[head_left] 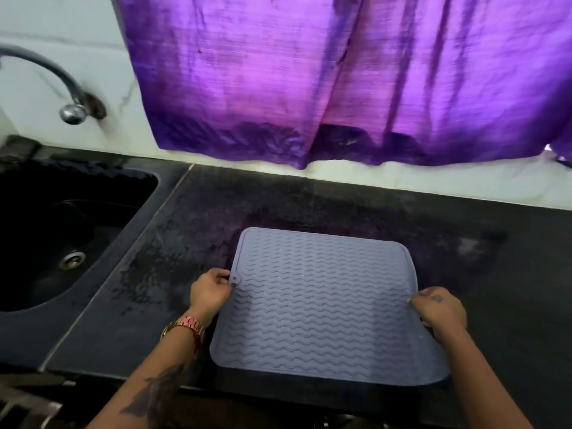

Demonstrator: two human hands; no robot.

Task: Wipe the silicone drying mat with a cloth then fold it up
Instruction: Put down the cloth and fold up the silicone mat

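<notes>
Two bare forearms reach forward from the bottom edge, the left one tattooed and wearing a watch (183,328). Between them a grey-blue mat (322,308) with wavy ridges lies flat on a dark counter (495,274), nearly square, its near edge at the counter's front and slightly turned. Left hand (210,291) pinches the mat's left edge at a small tab; right hand (441,308) grips the right edge. A sink (18,305) sits to the left, a purple curtain (309,72) behind.
</notes>
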